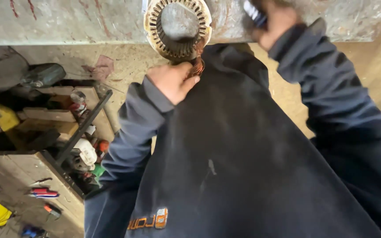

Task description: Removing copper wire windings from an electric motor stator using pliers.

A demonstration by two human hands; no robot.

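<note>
A dark sweatshirt is filling the foreground. Just above it, the slotted motor stator is resting on the grey workbench edge; the left hand, directly below the stator, is pinching its copper wires, while the right hand, right of the stator, is gripping a tool handle.

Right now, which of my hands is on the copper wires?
Your left hand, gripping the copper wires under the round stator; the right hand holds a tool higher up.

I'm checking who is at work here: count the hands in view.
2. The left hand grips copper wire under the round slotted stator; the right hand holds a tool handle at the top edge, partly cut off.
</note>
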